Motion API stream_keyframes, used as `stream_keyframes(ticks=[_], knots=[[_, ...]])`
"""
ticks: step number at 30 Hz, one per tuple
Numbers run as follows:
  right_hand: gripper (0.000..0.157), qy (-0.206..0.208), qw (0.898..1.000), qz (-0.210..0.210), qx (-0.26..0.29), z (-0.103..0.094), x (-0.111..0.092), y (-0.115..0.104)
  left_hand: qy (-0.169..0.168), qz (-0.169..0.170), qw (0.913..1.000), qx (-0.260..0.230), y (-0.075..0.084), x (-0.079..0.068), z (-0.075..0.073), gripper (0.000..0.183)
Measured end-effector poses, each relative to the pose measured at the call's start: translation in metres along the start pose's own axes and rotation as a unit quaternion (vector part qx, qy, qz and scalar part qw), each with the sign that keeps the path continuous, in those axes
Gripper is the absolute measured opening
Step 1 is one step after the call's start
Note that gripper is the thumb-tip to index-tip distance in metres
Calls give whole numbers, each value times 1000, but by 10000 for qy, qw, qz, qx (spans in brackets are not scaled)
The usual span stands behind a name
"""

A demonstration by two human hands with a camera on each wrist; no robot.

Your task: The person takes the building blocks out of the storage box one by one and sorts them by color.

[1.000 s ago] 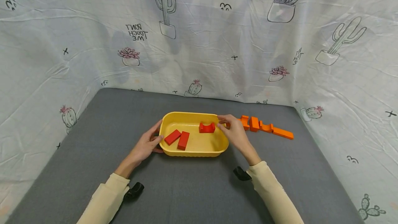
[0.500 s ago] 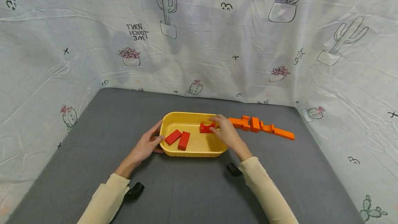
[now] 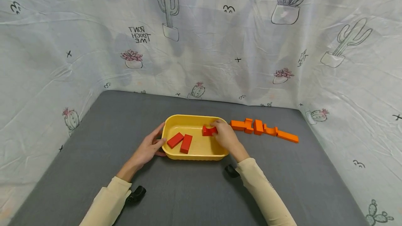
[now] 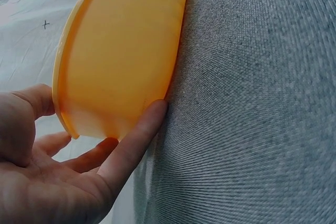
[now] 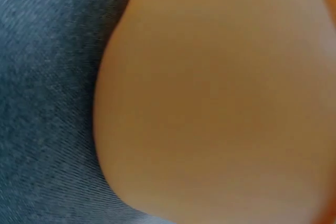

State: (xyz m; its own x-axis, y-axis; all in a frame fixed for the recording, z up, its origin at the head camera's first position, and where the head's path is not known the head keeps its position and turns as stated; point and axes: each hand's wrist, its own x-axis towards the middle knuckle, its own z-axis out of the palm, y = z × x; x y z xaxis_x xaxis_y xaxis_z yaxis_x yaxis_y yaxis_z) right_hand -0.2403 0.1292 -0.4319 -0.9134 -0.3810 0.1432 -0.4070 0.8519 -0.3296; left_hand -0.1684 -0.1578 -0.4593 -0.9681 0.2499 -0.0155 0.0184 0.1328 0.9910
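Note:
A yellow plastic bin [image 3: 196, 157] stands on the grey table. My left hand [image 3: 149, 149] holds its left end; in the left wrist view the thumb is at the rim and the spread fingers [image 4: 134, 148] lie against the outer wall. Over the bin's right end, my right hand [image 3: 226, 136] reaches inside and grips the right side of a red toy block with a curved notch [image 3: 207, 131], partly covering it. Two flat red blocks lie on the bin floor at left, one slanted [image 3: 175, 140], the other more upright [image 3: 186, 144]. The right wrist view shows only the bin's outer wall [image 5: 210, 103] and cloth.
Right of the bin, several orange blocks lie in a row: a long one [image 3: 237, 125], a notched pair [image 3: 248, 126], a rectangular block [image 3: 258, 127], a curved-notch block [image 3: 270, 130] and another long one [image 3: 287, 136]. A printed white curtain [image 3: 204, 44] encloses the table's back and sides.
My right hand has moved left and down from the bin's right rim to the notched red block and closed its fingers on it. The left hand has stayed at the bin's left end.

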Motion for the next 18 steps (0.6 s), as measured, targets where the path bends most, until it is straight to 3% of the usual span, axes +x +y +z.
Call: stream_keyframes(ticks=[4, 10, 18], knots=[[32, -150, 9995, 33, -272, 5, 1, -2, 3, -1, 10000, -4, -1, 0, 0, 62], [24, -264, 9990, -291, -193, 11, 3, -5, 27, -23, 10000, -21, 0, -1, 0, 61], [20, -401, 9988, -266, -54, 11, 0, -7, 35, -90, 10000, -5, 0, 0, 1, 62]])
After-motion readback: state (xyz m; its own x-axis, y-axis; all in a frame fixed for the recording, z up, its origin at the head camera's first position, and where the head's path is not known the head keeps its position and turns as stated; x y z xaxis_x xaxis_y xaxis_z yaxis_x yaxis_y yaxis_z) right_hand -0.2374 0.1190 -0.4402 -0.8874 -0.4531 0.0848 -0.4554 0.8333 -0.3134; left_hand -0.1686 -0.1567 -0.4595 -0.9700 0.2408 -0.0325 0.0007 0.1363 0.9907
